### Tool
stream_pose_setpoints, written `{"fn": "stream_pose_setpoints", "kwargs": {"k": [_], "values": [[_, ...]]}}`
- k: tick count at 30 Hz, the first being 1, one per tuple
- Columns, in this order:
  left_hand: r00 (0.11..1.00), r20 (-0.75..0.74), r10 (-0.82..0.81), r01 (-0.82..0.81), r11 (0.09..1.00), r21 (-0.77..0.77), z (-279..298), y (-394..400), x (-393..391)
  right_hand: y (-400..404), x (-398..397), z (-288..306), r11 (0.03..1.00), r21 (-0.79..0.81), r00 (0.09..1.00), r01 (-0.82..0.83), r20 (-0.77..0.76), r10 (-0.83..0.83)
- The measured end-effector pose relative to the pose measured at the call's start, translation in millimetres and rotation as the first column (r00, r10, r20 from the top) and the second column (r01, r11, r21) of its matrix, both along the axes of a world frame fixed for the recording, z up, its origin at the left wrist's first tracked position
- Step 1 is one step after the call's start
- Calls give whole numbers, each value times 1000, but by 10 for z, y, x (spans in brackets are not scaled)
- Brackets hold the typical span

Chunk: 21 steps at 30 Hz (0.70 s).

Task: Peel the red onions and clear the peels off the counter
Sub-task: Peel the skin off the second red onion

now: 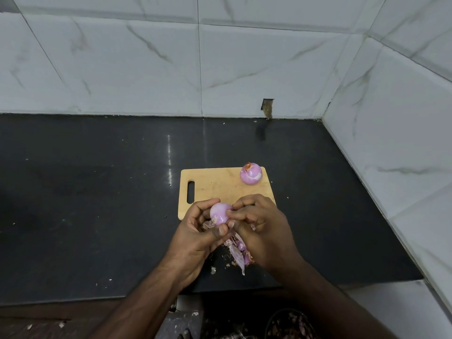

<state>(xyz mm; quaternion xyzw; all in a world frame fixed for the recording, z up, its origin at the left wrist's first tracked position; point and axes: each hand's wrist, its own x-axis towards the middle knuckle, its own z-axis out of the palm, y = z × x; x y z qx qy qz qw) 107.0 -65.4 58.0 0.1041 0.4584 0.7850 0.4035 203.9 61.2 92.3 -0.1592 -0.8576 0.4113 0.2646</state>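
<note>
Nearest me, loose peels (236,253) lie piled on the black counter (97,192) beneath my wrists. My left hand (195,231) cups a peeled onion (219,212), and my right hand (259,223) pinches at its side, possibly on a strip of skin. Beyond, a second onion (251,174) sits on the far right corner of the wooden cutting board (215,184).

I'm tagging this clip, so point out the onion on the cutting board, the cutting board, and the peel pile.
onion on the board (251,176), head view, its peeled side.
cutting board (215,184), head view, bare wood.
peel pile (236,256), head view, a long peel strip.
</note>
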Motion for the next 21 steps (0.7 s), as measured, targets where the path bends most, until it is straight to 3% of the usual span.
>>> {"fn": "stream_pose_setpoints", "kwargs": {"k": [5,16,21], "values": [[992,-129,3,-10,998,-55,-18,0,-54,57,-13,135,958,-282,989,-47,121,85],[955,-297,13,-45,994,-102,26,26,-72,26,-59,206,982,-170,978,-76,179,106],[947,-322,10,-43,994,-96,68,28,-100,52,-63,258,959,-283,989,10,143,32]]}}
